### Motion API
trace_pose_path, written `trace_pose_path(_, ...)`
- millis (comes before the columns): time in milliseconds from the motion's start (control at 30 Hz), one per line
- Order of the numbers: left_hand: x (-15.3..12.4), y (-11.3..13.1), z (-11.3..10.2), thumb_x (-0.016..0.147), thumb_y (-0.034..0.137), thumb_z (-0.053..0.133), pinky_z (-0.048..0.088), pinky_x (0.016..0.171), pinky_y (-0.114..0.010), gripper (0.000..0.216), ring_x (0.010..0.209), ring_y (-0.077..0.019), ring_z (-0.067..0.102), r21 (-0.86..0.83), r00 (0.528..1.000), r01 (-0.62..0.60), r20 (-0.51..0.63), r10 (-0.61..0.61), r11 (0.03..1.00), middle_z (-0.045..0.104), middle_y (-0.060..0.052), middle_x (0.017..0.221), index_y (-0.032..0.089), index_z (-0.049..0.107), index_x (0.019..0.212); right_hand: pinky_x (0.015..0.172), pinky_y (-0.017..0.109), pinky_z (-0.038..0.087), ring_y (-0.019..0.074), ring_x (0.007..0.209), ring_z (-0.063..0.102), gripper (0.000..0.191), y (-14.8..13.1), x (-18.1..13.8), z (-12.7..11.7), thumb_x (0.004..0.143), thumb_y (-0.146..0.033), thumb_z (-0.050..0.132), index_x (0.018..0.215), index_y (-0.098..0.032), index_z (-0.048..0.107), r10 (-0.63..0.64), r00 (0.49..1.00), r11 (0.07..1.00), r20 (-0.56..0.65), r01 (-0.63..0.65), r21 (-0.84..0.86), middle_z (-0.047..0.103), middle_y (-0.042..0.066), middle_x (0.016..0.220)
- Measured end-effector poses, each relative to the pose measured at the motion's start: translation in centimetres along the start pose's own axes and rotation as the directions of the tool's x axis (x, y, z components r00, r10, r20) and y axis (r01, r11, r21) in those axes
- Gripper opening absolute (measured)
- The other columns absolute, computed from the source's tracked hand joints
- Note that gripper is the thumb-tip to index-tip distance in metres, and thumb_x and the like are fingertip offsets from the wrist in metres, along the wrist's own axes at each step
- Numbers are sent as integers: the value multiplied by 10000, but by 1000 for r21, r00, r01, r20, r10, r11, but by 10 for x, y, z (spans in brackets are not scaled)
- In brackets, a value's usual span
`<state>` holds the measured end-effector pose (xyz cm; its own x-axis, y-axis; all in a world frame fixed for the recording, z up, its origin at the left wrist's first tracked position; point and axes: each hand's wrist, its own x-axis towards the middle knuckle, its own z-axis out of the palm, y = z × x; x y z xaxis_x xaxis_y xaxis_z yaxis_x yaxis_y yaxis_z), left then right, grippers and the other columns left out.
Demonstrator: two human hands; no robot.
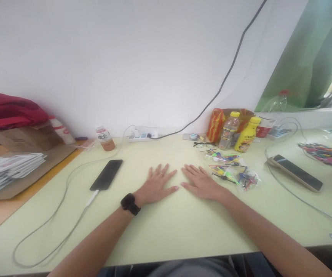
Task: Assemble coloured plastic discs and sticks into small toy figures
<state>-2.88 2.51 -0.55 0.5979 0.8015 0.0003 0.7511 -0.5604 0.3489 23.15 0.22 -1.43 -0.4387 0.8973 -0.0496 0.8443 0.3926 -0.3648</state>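
The left hand (153, 187) and right hand (202, 184) are laid flat on the table (160, 231), fingers (170, 175) apart; room is left before the near edge (154, 260).

The one camera here is worn on the head, over the near side of the pale table (166, 231), facing forward and tipping down. It looks along the forearms (97, 240) from behind, with the left hand (156, 186) and right hand (199, 184) close by, just below mid-view. Its wide sweep runs from grey clothing (195, 268) at the bottom to the white wall (125, 65) ahead and a green curtain (292, 69) at upper right.
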Motion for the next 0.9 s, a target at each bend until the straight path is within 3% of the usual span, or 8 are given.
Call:
trace_pose_path(667,0,1,-1,960,785,409,13,1235,-720,771,1601,-441,70,36,1000,9,9,-10,999,161,-39,1745,426,296,1634,1299,528,104,297,1604,169,742,0,-4,1,1049,-641,332,1665,-228,297,-27,999,999,-42,28,29,229,77,1725)
trace_pose_path(800,-1,-1,0,961,771,435,42,1236,-721,745,1599,-439,103,15,1000,-1,-18,1,1000,209,-50,1736,417,358,1613,1251,504,279,316,1518,381,593,-3,-1,5,1029,-521,467,1526,-206,541,-42,984,995,-175,57,81,454,119,1622)
trace_pose_path(900,0,-4,1,969,751,449,79,1244,-706,703,1596,-433,139,0,999,7,-40,-7,1000,263,-61,1722,402,431,1578,1089,406,478,267,1265,630,374,11,9,-7,1021,-382,486,1270,-216,710,-10,946,985,-324,64,157,692,107,1362)
